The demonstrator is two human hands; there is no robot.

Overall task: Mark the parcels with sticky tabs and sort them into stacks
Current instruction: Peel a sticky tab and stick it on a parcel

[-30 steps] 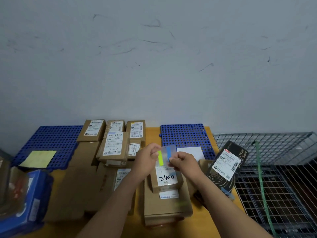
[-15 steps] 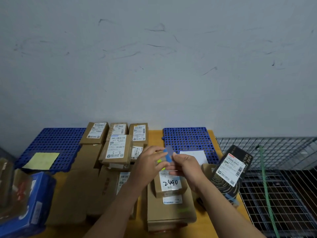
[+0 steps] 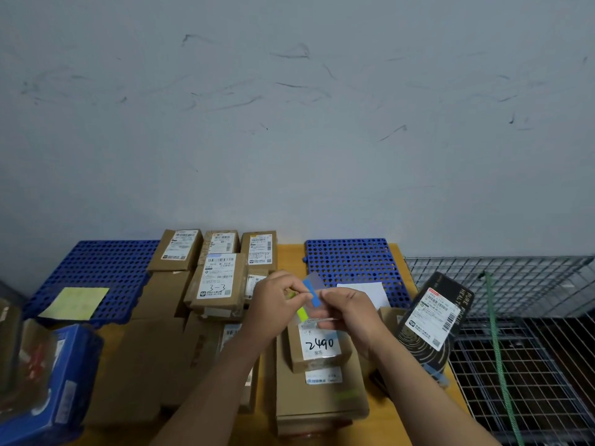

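Observation:
Both hands meet above a small brown parcel marked 2490 [image 3: 318,346], which lies on a larger flat parcel [image 3: 322,400]. My left hand [image 3: 277,304] pinches a blue sticky tab [image 3: 313,292] that stands up between the hands. My right hand [image 3: 351,313] holds a clear sheet of tabs [image 3: 314,312] with a yellow-green strip [image 3: 302,313] on it. More labelled brown parcels [image 3: 219,278] are stacked behind and to the left, one marked 3-3.
Two blue perforated mats [image 3: 96,268] [image 3: 354,262] lie at the back, one under a yellow note [image 3: 75,302], the other under a white paper [image 3: 367,292]. A black box [image 3: 434,320] leans at right beside a wire cage [image 3: 515,317]. A blue box [image 3: 61,381] sits at left.
The blue tab has lifted away from the sheet, now raised and tilted between my fingers. The hands stay together above the 2490 parcel; the view shifted slightly.

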